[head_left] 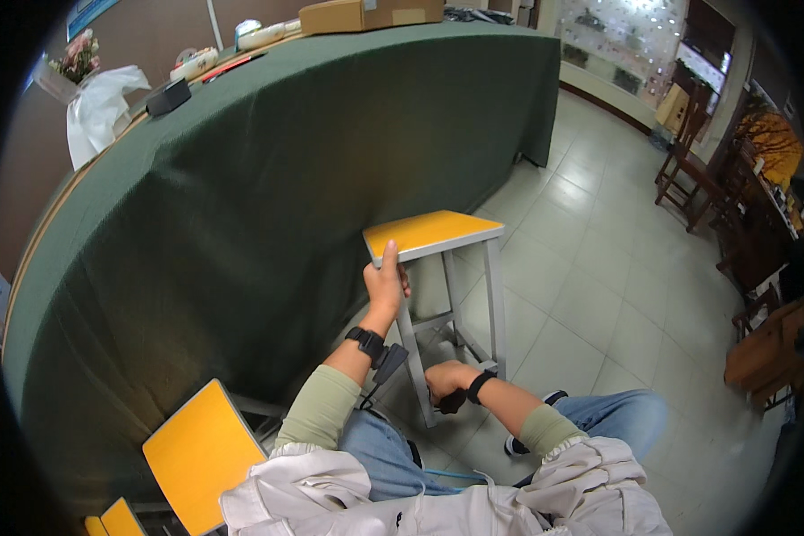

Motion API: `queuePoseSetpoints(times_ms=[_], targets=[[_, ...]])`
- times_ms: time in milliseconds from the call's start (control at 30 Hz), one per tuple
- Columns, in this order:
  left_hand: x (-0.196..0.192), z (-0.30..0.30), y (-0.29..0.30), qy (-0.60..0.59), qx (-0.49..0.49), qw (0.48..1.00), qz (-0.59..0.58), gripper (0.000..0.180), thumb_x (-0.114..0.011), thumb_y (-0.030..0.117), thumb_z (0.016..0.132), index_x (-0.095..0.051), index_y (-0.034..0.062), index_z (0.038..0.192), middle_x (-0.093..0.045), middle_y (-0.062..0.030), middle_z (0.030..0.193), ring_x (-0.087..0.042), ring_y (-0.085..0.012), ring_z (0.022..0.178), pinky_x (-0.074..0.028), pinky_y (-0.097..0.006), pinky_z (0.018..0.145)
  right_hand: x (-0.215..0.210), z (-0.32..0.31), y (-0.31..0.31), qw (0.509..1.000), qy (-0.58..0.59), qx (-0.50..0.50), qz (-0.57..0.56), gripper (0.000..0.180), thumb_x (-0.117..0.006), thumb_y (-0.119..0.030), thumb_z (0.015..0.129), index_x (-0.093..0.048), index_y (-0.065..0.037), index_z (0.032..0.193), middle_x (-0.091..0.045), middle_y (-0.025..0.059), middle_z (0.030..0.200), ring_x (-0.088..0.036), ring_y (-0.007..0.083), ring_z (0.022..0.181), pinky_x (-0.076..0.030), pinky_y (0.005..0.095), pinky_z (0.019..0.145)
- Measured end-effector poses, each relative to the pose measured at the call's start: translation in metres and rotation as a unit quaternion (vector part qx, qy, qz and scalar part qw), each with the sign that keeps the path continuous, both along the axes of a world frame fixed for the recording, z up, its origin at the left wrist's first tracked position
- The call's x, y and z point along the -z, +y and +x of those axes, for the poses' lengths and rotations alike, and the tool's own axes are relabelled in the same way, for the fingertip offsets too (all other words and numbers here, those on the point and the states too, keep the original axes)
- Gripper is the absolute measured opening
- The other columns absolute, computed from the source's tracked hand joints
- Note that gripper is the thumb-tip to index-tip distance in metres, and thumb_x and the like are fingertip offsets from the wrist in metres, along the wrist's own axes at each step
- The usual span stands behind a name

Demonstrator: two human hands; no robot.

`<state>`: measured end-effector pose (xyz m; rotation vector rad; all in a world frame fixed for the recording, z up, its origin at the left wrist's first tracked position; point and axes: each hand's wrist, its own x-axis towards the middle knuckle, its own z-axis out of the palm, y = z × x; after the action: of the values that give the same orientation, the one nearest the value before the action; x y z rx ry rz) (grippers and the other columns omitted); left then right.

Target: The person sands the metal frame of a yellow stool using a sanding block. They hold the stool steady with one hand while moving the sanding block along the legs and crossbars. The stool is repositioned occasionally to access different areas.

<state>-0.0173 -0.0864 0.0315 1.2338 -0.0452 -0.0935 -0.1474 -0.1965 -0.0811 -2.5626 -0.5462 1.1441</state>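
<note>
In front of me stands a stool (433, 234) with a yellow seat and grey metal legs. My left hand (386, 284) is closed on its near left corner, the thumb on the seat's edge and the fingers round the frame below. Low between the stool's legs, my right hand (447, 379) is closed beside the near left leg, close to the lower rungs. A dark, soft-looking thing (452, 405) shows under that hand. Its kind is hard to make out, and the right fingertips are mostly hidden.
A long table (268, 98) under a green cloth curves along the left and far side, with a cardboard box (371, 14) on it. Another yellow-topped stool (204, 456) is at my lower left. Pale floor tiles (598, 295) stretch right toward a wooden chair (690, 170).
</note>
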Motion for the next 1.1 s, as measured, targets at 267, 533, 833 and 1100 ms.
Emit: queuePoseSetpoints(times_ms=[267,533,833,1100], targets=[[-0.003,0.001,0.003,0.002,-0.002,1.000,-0.015,0.049,-0.058,0.049,0.090,-0.048,0.0066,0.068,-0.045,-0.0022,0.054,-0.045,-0.0123,0.039,-0.036,-0.028,0.033,0.013,-0.043,-0.031,0.924,-0.378,-0.042,-0.035,0.013,-0.066,-0.017,0.072,-0.062,-0.011,0.082,-0.068,0.0070,0.084,-0.066,0.0246,0.084,-0.047,0.0391,0.074],[-0.001,0.003,0.001,-0.003,-0.022,1.000,0.011,0.052,-0.051,0.052,0.093,-0.049,0.0062,0.069,-0.043,-0.0027,0.051,-0.044,-0.0131,0.040,-0.037,-0.029,0.036,0.032,-0.060,-0.067,0.863,-0.499,-0.003,-0.080,0.004,-0.057,-0.013,0.076,-0.059,-0.010,0.078,-0.063,0.0068,0.079,-0.061,0.0231,0.079,-0.044,0.0364,0.072],[0.004,0.010,-0.002,-0.020,-0.029,0.999,0.032,0.054,-0.048,0.054,0.094,-0.046,0.0086,0.064,-0.041,-0.0010,0.049,-0.042,-0.0121,0.037,-0.035,-0.028,0.035,0.043,-0.051,0.004,0.856,-0.515,-0.014,-0.035,0.004,-0.057,-0.016,0.078,-0.057,-0.011,0.077,-0.060,0.0054,0.075,-0.060,0.0229,0.075,-0.041,0.0366,0.068],[0.003,0.010,0.004,-0.020,0.014,1.000,0.018,0.049,-0.053,0.050,0.093,-0.048,0.0070,0.071,-0.043,-0.0018,0.050,-0.044,-0.0122,0.037,-0.036,-0.028,0.032,0.040,-0.067,0.018,0.826,-0.563,0.016,0.013,0.015,-0.058,-0.013,0.077,-0.057,-0.008,0.091,-0.054,0.0057,0.082,-0.053,0.0219,0.080,-0.038,0.0341,0.069]])
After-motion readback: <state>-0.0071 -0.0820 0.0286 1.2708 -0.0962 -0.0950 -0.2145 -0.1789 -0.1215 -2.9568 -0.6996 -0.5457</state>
